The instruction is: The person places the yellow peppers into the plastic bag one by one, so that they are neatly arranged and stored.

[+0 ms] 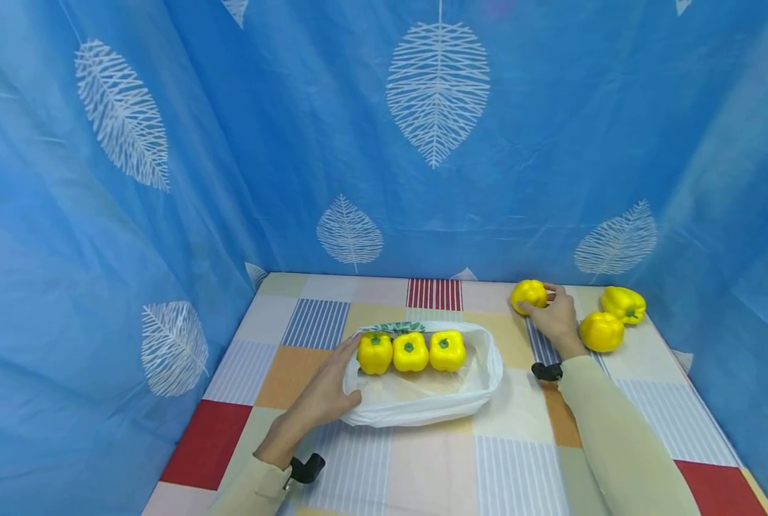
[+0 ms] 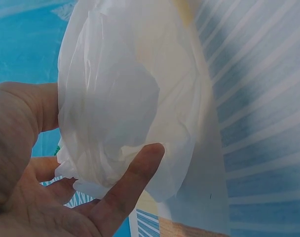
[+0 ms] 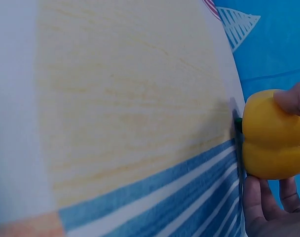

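A white plastic bag [image 1: 416,412] lies open-mouthed on the table, seen up close in the left wrist view [image 2: 115,94]. Three yellow bell peppers [image 1: 410,352] sit in a row inside it. Around the bag's left end, my left hand [image 1: 319,390] rests against the plastic with fingers and thumb spread; that hand [image 2: 66,207] touches the bag's side with fairly straight fingers. Farther back and right, my right hand [image 1: 559,321] grips another yellow pepper [image 1: 527,295] at the table's surface. The right wrist view shows this pepper [image 3: 271,140] between thumb and fingers of the hand [image 3: 273,212].
Two more yellow peppers, one nearer [image 1: 601,332] and one behind it [image 1: 624,304], lie right of my right hand. A checkered cloth [image 1: 432,466] covers the table. Blue curtains with white leaf prints [image 1: 519,143] hang behind and at both sides.
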The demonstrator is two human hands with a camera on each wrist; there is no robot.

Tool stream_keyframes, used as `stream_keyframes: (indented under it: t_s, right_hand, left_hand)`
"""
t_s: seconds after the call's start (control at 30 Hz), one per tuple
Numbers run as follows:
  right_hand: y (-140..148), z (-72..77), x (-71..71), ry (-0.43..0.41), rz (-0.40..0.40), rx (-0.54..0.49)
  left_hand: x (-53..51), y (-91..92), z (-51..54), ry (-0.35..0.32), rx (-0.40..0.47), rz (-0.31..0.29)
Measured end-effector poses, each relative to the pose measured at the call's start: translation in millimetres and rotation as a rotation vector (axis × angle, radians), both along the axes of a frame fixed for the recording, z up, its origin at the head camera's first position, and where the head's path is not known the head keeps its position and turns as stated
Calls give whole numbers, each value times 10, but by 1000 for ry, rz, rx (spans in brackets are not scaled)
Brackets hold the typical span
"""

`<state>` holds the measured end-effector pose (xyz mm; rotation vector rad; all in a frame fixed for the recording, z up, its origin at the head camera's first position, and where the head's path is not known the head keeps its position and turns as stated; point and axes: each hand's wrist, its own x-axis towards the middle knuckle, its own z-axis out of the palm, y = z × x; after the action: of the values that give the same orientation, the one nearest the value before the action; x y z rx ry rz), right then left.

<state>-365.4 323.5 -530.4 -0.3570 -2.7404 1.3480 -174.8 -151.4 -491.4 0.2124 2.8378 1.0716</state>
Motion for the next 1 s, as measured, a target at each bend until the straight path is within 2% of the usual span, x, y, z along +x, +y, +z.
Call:
stream_keyframes:
  t_s: [0.43,0.83,1.0]
  right_hand:
    - [53,164,321,38,78,-64]
    - [8,254,532,104,74,-81]
    - [-29,332,675,131,89,-80]
  left_hand:
    - [-55,-21,24,17,7,-13]
    - [-122,-32,53,12,34,-39]
    - [-146,-31,41,9,22,-49]
